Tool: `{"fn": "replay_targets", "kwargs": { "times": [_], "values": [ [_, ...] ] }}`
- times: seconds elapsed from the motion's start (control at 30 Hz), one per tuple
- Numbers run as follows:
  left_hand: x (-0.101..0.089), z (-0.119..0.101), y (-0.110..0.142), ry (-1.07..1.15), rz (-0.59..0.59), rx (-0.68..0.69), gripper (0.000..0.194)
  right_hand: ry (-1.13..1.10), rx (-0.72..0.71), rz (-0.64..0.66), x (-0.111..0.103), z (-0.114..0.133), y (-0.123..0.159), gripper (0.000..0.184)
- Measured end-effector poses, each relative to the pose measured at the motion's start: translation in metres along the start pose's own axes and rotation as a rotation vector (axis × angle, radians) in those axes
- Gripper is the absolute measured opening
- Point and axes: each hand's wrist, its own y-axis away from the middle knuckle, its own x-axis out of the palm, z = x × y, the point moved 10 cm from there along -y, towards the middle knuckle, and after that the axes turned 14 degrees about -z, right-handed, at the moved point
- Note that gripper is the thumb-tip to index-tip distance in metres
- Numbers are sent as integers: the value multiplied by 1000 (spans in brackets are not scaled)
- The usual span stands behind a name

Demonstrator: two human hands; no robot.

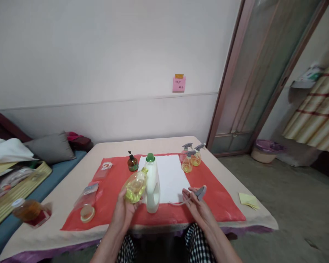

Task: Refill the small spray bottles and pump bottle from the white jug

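My left hand (128, 206) is closed round a clear bottle (135, 185) of yellow-green liquid, tilted with its uncapped neck up and to the right. That neck is beside the upper part of a tall white jug (152, 190), which stands upright with a green piece (150, 157) at its mouth. In my right hand (194, 202) is a grey spray trigger head (200, 192); its thin clear tube points left, over the edge of a white sheet (170, 175). Both lie above a red cloth (208, 204).
Several spray bottles (186, 166) stand at the back right, and a dark pump bottle (132, 162) at the back left. Tape (87, 213) and plastic packets (88, 193) lie left. A honey-coloured jar (31, 212) is at the far left; yellow notes (249, 200) lie right.
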Motion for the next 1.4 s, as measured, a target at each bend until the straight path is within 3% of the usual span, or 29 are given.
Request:
{"fn": "replay_targets", "kwargs": {
  "times": [0.2,0.4,0.67,0.9,1.17,1.4],
  "values": [
    [33,-53,-34,-191,10,243,46,-14,98,47,-29,-32,-8,37],
    [57,-81,-44,-462,-52,451,48,-39,124,86,-30,-38,-5,33],
    [76,-96,-40,-669,-101,603,61,-39,111,39,-34,-36,-4,35],
    [97,-113,-22,-1089,-181,900,69,-47,125,37,-35,-38,-4,35],
    [135,-108,-3,-1645,-226,1010,72,-44,133,37,-37,-39,-6,37],
    [178,-118,2,-1814,-129,1040,76,-40,138,48,-39,-40,-4,37]
  ]
}}
